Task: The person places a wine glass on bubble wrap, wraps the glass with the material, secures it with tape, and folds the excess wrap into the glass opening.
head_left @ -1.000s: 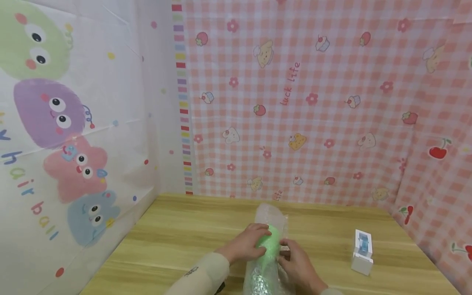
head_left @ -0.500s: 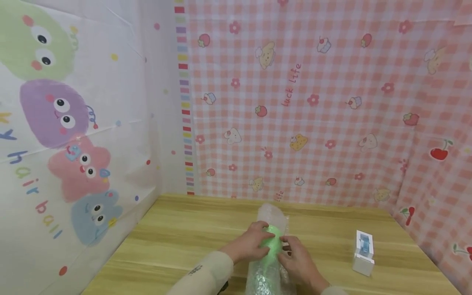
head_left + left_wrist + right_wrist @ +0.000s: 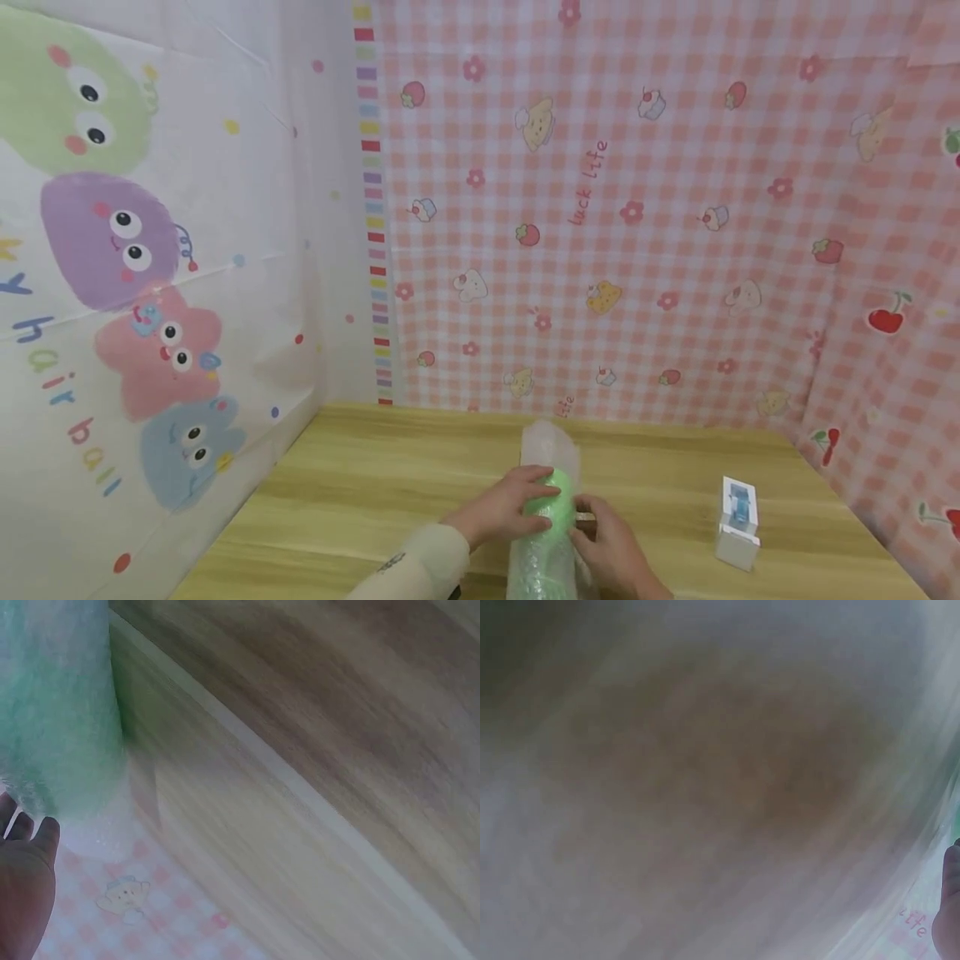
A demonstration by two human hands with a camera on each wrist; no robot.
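A light-green, rounded object point(image 3: 557, 507) lies inside clear bubble wrap point(image 3: 546, 446) at the table's near middle; its kind is hidden by the wrap. My left hand point(image 3: 510, 507) lies across its left side and top, fingers bent over the wrap and thumb apart from them. On the right side, my right hand point(image 3: 611, 546) pinches the wrap's edge between thumb and fingers. The left wrist view has the wrapped green object point(image 3: 64, 727) upper left, with the left fingertips against it. Blurred sheeting fills most of the right wrist view; only part of the right hand point(image 3: 949, 900) shows.
A small white box point(image 3: 738, 537) with a blue inset on top stands to the right on the wood-grain table point(image 3: 360, 492). A pink checked cloth point(image 3: 637, 250) hangs behind the table, and a white cartoon-print sheet point(image 3: 255, 275) hangs at the left.
The loose wrap on the right side is drawn in closer to the green object. Both hands stay on the bundle with small finger shifts. The head view has tilted slightly.
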